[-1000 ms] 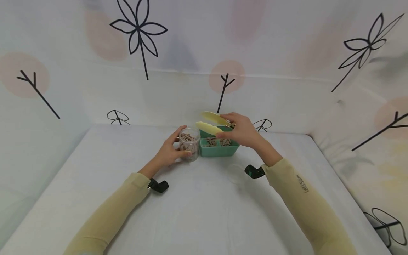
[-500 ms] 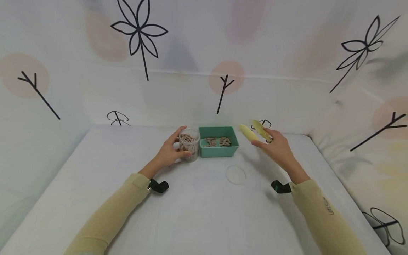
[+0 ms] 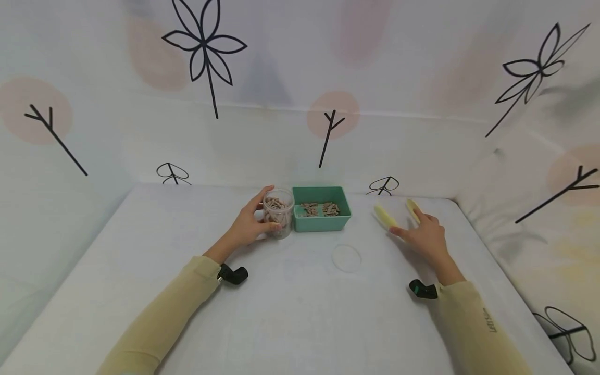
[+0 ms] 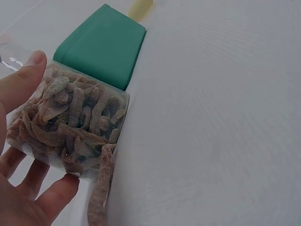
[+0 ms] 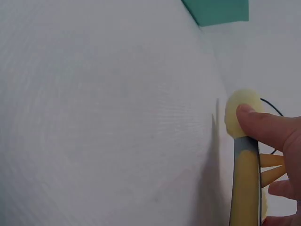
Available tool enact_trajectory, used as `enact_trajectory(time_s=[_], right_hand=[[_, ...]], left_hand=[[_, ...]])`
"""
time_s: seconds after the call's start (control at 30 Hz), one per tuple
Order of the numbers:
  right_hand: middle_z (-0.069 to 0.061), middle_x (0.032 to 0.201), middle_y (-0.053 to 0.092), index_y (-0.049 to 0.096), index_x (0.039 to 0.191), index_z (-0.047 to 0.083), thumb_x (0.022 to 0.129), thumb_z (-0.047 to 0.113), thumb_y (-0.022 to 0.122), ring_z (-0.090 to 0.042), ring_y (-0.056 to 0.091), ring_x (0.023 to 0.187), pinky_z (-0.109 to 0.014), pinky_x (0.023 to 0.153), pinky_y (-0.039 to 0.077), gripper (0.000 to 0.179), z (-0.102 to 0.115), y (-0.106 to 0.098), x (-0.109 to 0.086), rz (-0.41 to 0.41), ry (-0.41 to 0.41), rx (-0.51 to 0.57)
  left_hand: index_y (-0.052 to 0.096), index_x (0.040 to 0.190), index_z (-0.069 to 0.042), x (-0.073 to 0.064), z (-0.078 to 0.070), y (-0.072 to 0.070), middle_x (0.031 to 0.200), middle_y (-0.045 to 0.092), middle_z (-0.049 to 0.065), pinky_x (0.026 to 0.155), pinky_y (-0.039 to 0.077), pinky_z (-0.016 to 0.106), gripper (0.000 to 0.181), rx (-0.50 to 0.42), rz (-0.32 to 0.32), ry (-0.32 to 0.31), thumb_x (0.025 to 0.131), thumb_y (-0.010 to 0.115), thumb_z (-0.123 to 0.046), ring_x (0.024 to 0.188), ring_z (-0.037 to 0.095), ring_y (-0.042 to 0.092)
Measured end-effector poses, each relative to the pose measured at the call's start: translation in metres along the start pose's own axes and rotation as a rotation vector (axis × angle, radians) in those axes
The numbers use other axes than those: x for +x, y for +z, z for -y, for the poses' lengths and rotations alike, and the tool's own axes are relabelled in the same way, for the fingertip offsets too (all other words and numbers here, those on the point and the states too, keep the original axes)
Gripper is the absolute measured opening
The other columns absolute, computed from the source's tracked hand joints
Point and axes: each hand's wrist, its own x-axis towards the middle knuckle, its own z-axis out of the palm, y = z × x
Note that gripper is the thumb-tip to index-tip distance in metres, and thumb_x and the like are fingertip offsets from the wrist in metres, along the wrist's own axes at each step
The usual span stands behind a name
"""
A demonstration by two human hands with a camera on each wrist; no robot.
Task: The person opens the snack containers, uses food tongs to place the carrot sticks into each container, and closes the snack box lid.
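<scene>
My left hand holds a clear jar upright on the table, thumb and fingers round its sides. Short brown dried sticks fill the jar in the left wrist view, and one loose stick lies outside its base. Touching the jar's right side is a green rectangular box with two small heaps of similar sticks. At the right, my right hand holds pale yellow tongs, low over the table with their arms spread. Its thumb presses one arm in the right wrist view; whether they touch the table, I cannot tell.
A clear round lid lies flat in front of the box. The white table meets a patterned cloth wall just behind the jar and box, and another at the right.
My right hand has carried the tongs from above the green box to the right, then lowered them toward the table. My left hand and the jar have stayed still.
</scene>
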Motion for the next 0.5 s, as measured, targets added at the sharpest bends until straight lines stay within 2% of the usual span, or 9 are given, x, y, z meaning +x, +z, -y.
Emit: enact_trajectory(time_s=[0.13, 0.23, 0.43, 0.5], right_hand=[[-0.044, 0.143, 0.026, 0.028, 0.153, -0.004, 0.081, 0.052, 0.078, -0.065, 0.028, 0.123, -0.068, 0.097, 0.031, 0.104, -0.002, 0.005, -0.001, -0.016, 0.005, 0.004], [-0.044, 0.143, 0.026, 0.03, 0.151, -0.005, 0.081, 0.052, 0.078, -0.065, 0.029, 0.123, -0.068, 0.097, 0.03, 0.102, -0.002, 0.006, -0.002, -0.025, -0.011, 0.007], [-0.041, 0.147, 0.024, 0.029, 0.153, -0.005, 0.092, 0.054, 0.065, -0.062, 0.023, 0.13, -0.07, 0.102, 0.026, 0.091, -0.004, -0.001, -0.008, -0.02, 0.022, 0.099], [-0.04, 0.146, 0.028, 0.033, 0.152, -0.004, 0.096, 0.049, 0.061, -0.059, 0.026, 0.131, -0.069, 0.103, 0.026, 0.083, -0.005, -0.003, -0.011, -0.05, 0.027, 0.14]], left_hand=[[0.025, 0.158, -0.036, 0.0, 0.0, 0.0, 0.15, 0.038, 0.008, 0.096, 0.047, 0.057, 0.098, 0.005, 0.001, 0.015, 0.081, 0.085, -0.021, 0.131, 0.034, 0.04], [0.025, 0.158, -0.035, 0.0, 0.001, 0.0, 0.15, 0.037, 0.008, 0.096, 0.047, 0.057, 0.098, 0.015, 0.0, 0.013, 0.082, 0.085, -0.021, 0.131, 0.034, 0.04], [0.024, 0.159, -0.033, 0.0, 0.001, 0.0, 0.15, 0.038, 0.009, 0.096, 0.048, 0.054, 0.099, 0.028, 0.0, 0.015, 0.082, 0.085, -0.022, 0.131, 0.032, 0.041], [0.024, 0.159, -0.033, -0.001, -0.002, 0.0, 0.149, 0.038, 0.009, 0.096, 0.048, 0.055, 0.098, 0.023, -0.001, 0.01, 0.082, 0.084, -0.02, 0.131, 0.033, 0.041]])
